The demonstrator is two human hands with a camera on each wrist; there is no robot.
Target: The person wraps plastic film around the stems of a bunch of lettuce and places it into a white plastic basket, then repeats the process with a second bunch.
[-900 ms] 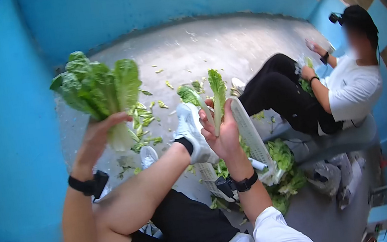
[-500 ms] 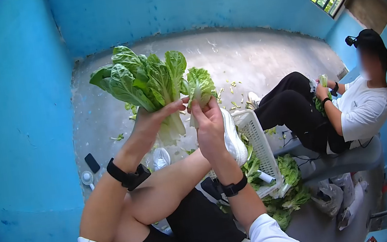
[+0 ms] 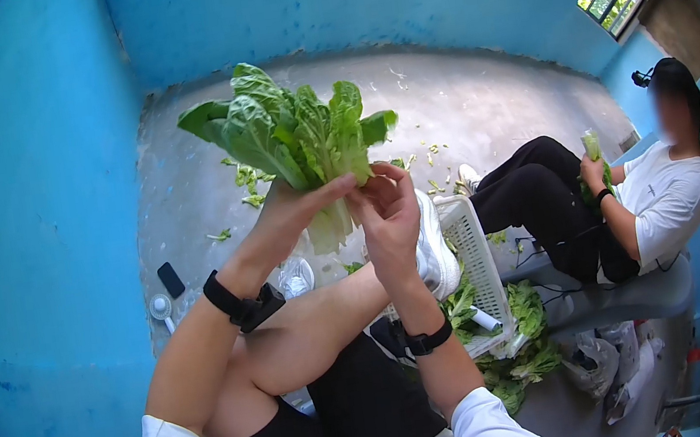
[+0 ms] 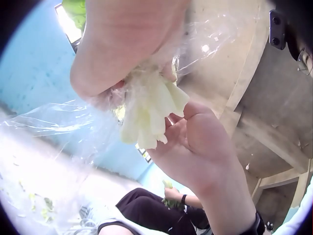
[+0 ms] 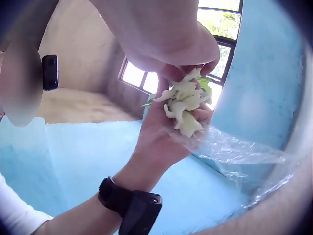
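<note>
A bunch of leafy greens (image 3: 267, 141) stands upright in my left hand (image 3: 290, 209), whose fingers and thumb wrap round its pale stalks. My right hand (image 3: 389, 222) is at the bunch's right side, its fingertips pinching a leaf base against the stalks close to the left thumb. In the left wrist view the cut stalk ends (image 4: 149, 112) point down beneath the left hand, with clear plastic film (image 4: 73, 122) hanging beside them. The right wrist view shows the white stalk ends (image 5: 186, 103) between both hands, and film (image 5: 239, 152) trailing from the left hand.
A white basket (image 3: 484, 267) with greens is right of my raised foot; loose leaves (image 3: 527, 310) lie beside it. A seated person (image 3: 654, 185) at the right holds greens. A phone (image 3: 171, 280) and small fan (image 3: 161, 307) lie on the floor at left, with plastic bags (image 3: 596, 367) at lower right.
My right hand has brought its small leaves across to the bunch, and they now lie against its right side. The left hand keeps its hold and has shifted right in the head view.
</note>
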